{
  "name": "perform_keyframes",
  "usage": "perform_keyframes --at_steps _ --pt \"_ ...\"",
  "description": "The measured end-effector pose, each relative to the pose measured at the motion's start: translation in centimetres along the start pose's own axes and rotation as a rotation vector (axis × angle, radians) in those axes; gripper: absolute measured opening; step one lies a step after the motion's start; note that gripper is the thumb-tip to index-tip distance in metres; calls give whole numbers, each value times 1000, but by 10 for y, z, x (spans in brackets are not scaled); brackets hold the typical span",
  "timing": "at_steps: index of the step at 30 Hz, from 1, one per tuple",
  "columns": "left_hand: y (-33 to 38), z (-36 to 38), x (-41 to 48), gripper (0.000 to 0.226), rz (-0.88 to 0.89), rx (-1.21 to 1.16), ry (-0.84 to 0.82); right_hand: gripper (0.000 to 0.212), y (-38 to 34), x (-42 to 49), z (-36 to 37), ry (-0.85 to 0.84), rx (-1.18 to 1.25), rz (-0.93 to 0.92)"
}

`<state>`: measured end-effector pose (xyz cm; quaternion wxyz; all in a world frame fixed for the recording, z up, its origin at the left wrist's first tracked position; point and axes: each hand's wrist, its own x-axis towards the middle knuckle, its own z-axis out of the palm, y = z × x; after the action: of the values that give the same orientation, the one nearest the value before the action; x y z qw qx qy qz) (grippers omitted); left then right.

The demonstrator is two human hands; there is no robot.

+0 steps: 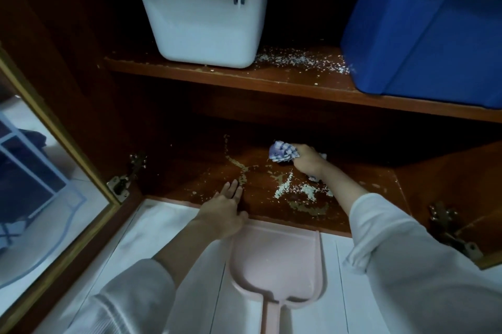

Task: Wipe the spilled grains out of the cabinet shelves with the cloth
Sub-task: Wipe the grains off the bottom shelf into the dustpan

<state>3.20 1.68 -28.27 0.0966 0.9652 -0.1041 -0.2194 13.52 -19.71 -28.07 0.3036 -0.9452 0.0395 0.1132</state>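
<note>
Dustpan [277, 260]: one, pink, lying on the white floor [163, 225] before the cabinet, with its mouth at the lower shelf's front edge and its handle pointing back toward the person.
Sleeves: two, pale, one on each forearm, either side of the dustpan.
Cabinet door [54, 170]: one in view, swung open at the left, gold-edged with a glass panel.
Left hand [228, 206]: palm down and fingers straight, lying flat over the front edge of the lower shelf just left of the dustpan's mouth; it holds nothing.
Hinges: two, metal, a left hinge [121, 185] and a right hinge [448, 227], one at each side wall.
Lower shelf [190, 170]: one dark brown board, where both hands are.
Lower-shelf grains [284, 188]: a white clump between the two hands, plus thin tan trails, one curving from the back to the left fingertips and one arcing near the front edge.
Right hand [307, 161]: deeper in and to the right, well apart from the left, with its fingers curled tight around the cloth.
Cloth [284, 151]: one, purple-and-white check, bunched up and pressed to the lower shelf just behind the white clump.
Upper shelf [271, 81]: one board above.
Upper-shelf grains [298, 60]: one white scatter between the two bins.
Bins: two, a white bin [206, 21] with a yellow lid and purple handle at the left, and a blue bin [423, 34] at the right.
</note>
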Motion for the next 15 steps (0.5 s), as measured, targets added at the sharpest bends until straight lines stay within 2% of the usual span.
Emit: perform_keyframes --at_steps 3,9,11,15 --pt "-3 4 7 61 43 7 30 45 12 11 3 -59 -15 3" --pt "1 3 10 61 13 62 7 17 1 -32 -13 -120 165 -63" --pt "4 3 7 61 8 86 5 14 -2 -36 -21 -50 250 -80" --pt "11 1 4 63 -14 135 11 23 2 -40 -41 143 379 -65"
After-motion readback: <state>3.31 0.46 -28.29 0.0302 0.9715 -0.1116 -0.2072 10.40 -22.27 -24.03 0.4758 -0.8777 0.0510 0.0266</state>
